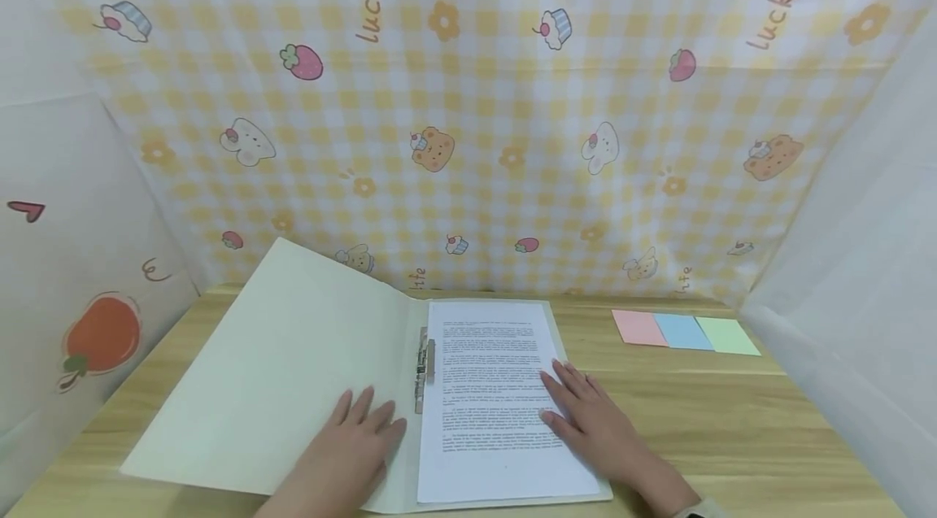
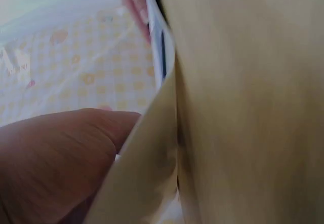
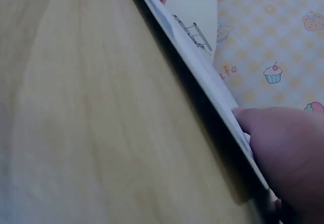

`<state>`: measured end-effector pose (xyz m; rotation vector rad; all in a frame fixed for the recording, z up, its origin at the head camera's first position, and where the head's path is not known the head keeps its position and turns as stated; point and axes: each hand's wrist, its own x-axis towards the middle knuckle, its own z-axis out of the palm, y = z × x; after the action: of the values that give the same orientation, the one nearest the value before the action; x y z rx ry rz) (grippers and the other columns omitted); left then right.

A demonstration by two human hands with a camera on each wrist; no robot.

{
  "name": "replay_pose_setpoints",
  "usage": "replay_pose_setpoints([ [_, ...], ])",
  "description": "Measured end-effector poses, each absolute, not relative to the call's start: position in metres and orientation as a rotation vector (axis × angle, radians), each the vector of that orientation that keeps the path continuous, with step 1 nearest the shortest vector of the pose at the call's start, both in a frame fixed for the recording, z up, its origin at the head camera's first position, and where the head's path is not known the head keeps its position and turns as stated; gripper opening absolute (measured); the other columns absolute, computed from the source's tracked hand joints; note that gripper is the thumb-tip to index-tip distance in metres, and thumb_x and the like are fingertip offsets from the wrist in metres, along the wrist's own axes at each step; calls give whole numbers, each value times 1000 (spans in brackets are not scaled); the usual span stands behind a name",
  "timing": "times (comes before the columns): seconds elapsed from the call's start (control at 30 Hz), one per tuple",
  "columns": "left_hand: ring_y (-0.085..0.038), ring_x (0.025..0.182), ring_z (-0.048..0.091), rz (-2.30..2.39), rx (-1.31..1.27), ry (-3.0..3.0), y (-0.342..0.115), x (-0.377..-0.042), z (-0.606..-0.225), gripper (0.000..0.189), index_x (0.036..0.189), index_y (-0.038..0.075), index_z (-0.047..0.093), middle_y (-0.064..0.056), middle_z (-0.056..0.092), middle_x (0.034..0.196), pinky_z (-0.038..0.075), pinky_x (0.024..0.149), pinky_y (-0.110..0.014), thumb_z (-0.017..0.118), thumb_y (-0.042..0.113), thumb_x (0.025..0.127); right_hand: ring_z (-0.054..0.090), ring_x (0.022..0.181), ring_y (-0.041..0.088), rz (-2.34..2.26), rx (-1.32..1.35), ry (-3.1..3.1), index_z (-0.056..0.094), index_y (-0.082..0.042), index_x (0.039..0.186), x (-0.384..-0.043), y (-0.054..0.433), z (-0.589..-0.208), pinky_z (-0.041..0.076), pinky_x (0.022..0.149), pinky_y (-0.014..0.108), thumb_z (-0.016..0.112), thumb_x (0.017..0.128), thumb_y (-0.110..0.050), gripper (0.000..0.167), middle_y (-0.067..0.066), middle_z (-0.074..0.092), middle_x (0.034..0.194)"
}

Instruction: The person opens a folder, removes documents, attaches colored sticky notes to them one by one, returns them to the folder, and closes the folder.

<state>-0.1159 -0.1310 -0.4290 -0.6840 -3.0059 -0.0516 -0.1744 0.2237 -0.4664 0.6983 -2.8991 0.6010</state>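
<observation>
An open folder [image 1: 241, 372] lies on the table, its pale cover turned out to the left and tilted up at the outer edge. Printed sheets [image 1: 486, 473] rest on its right side, beside a metal clip [image 1: 429, 361] near the spine. My left hand [image 1: 340, 453] rests on the inside of the cover by the spine, fingers spread. On the right edge of the sheets lies my right hand [image 1: 596, 424], its fingers extended over the paper. The right wrist view shows the right thumb [image 3: 248, 120] at the paper's edge; the other fingers are mostly hidden there.
Pink [image 1: 639, 328], blue [image 1: 682, 332] and green [image 1: 727, 336] paper squares lie in a row at the back right of the wooden table [image 1: 732, 428]. A yellow checked cloth [image 1: 483, 201] hangs behind, with white sheets at both sides.
</observation>
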Motion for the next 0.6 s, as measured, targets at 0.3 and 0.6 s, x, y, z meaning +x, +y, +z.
replay_pose_setpoints([
  [0.3,-58,142,37,-134,-723,-3065,-127,-112,-435,56,135,20,65,-17,60,143,29,115,-71,71,49,87,32,152,40,587,742,-2980,42,-9,154,-172,224,-451,38,116,58,53,96,-64,80,15,31,166],
  [0.6,-57,146,30,-233,-726,-3150,-129,-113,-428,54,139,25,63,-14,57,148,24,118,-71,70,47,89,29,151,46,295,638,-2962,55,-18,146,-152,199,-434,26,116,73,73,86,-55,73,16,30,166],
])
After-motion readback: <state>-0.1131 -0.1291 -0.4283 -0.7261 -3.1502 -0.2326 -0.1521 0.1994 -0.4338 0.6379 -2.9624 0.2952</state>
